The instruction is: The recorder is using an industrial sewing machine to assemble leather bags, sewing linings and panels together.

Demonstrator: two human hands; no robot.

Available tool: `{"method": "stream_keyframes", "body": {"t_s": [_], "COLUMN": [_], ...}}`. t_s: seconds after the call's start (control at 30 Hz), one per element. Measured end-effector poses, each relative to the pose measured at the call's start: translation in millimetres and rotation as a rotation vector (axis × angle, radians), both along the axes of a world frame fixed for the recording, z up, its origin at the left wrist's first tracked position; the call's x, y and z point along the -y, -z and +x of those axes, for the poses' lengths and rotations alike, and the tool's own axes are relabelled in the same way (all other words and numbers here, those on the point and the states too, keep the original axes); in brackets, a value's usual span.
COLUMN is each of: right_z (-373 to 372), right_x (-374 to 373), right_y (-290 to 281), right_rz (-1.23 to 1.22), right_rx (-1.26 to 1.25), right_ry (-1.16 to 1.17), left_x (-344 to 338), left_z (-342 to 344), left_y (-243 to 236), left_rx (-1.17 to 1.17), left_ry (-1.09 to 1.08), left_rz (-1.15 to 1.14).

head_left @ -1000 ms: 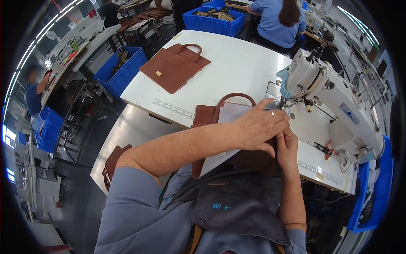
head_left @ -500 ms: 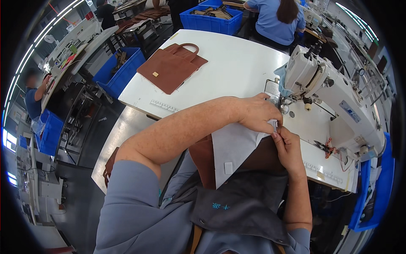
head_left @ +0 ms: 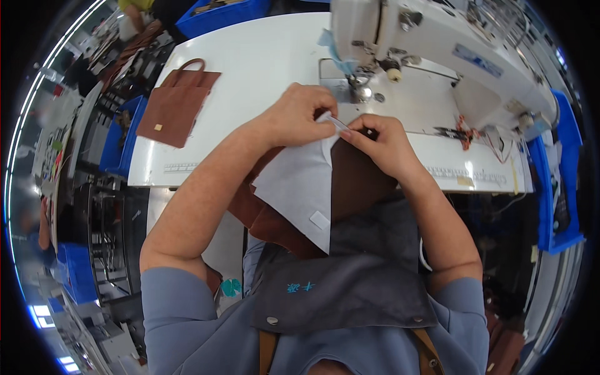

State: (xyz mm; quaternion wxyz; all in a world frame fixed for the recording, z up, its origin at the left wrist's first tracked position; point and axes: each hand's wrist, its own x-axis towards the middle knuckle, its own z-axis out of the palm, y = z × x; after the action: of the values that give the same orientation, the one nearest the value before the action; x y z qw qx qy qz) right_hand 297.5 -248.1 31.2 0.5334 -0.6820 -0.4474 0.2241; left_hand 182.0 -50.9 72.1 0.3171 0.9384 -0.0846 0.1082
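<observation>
My left hand (head_left: pixel 305 115) and my right hand (head_left: pixel 382 145) meet in front of the sewing machine (head_left: pixel 431 50). Both pinch the top edge of a brown bag piece (head_left: pixel 365 181), which hangs over my lap. Pale grey lining (head_left: pixel 290 178) with a small white patch (head_left: pixel 319 219) covers its left side, and reddish-brown material shows beneath. The fingertips hide part of the gripped edge. Just beyond my hands is the machine's presser foot and needle area (head_left: pixel 362 90), apart from the piece.
A brown handbag panel (head_left: pixel 178 103) with a handle lies on the white table (head_left: pixel 262 56) at left. Scissors (head_left: pixel 451 134) and red thread (head_left: pixel 465 139) rest below the machine arm. Blue bins (head_left: pixel 569 175) stand around the table. Printed rulers (head_left: pixel 181 167) run along its front edge.
The view has turned and dropped, so the machine sits higher. My hands have drawn back from the needle area with the bag piece, and my left arm no longer reaches across.
</observation>
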Motion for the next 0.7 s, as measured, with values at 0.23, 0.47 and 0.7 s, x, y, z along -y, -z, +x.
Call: {"method": "stream_keyframes", "body": {"t_s": [0.23,0.47,0.7], "right_z": [42.0,56.4,25.0], "right_x": [-3.3,-4.8,15.6], "right_y": [8.1,2.2,-21.9], "right_rz": [-0.055,-0.063,0.073], "right_rx": [-0.091,-0.312,-0.270], "right_ry": [-0.019,-0.161,-0.177], "left_x": [3.3,9.3,40.9], "left_z": [25.6,34.8,-4.4], "left_y": [20.8,15.0,-32.3], "left_rx": [-0.208,-0.192,0.117], "left_ry": [-0.326,-0.335,-0.262], "left_rz": [-0.247,-0.168,0.130]}}
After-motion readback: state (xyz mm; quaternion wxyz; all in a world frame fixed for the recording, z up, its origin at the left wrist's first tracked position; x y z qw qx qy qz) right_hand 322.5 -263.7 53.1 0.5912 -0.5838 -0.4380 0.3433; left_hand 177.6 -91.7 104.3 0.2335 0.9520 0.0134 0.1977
